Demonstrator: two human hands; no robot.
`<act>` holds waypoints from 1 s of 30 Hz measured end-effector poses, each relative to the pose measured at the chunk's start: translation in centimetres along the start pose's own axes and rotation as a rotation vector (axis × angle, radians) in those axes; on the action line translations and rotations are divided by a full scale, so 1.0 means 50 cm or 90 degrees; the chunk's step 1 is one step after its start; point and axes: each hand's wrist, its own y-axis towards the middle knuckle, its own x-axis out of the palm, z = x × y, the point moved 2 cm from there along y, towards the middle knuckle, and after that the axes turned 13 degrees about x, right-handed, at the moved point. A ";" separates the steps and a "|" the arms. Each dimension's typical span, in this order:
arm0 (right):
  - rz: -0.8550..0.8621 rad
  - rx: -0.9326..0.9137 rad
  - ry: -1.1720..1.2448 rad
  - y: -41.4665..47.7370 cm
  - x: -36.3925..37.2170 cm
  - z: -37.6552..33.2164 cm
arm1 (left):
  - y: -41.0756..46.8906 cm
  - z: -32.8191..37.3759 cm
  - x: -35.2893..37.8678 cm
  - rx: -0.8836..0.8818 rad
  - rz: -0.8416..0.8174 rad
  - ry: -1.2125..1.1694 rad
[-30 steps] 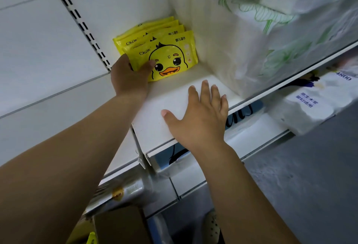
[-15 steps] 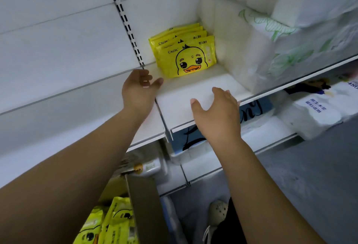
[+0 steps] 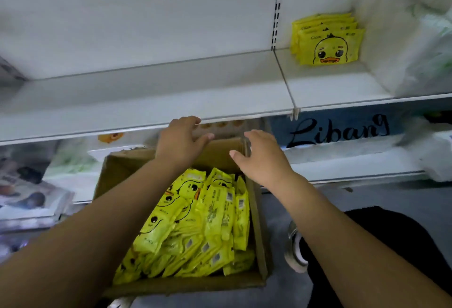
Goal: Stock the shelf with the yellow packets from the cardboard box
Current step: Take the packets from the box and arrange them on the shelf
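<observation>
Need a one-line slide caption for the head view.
Empty left hand and right hand above the box of yellow packets; stocked packets stand on the shelf.

Both bare forearms extended forward. Left hand (image 3: pixel 182 140) and right hand (image 3: pixel 260 155) hover apart, fingers loosely curved, holding nothing.

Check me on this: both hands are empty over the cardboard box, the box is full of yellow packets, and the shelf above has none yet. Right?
Not quite. The head view shows a few yellow duck packets standing at the back of the shelf, beside white wrapped packs. The rest holds: left hand and right hand empty over the cardboard box of yellow packets.
</observation>
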 end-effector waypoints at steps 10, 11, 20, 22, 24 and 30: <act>-0.212 -0.032 -0.182 -0.023 0.230 -0.073 | -0.318 -0.290 -0.047 -0.127 -0.024 0.129; -0.224 -0.029 -0.190 -0.021 0.254 -0.076 | -0.343 -0.319 -0.043 -0.149 -0.025 0.134; -0.318 0.004 -0.146 0.003 0.421 -0.138 | -0.409 -0.443 0.004 -0.308 -0.043 -0.077; -0.320 0.024 -0.138 0.017 0.446 -0.143 | -0.416 -0.457 0.015 -0.299 -0.002 -0.114; -0.326 0.042 -0.157 0.030 0.467 -0.151 | -0.413 -0.467 0.022 -0.291 0.015 -0.126; -0.324 0.130 -0.222 0.041 0.523 -0.163 | -0.410 -0.483 0.032 -0.285 0.018 -0.135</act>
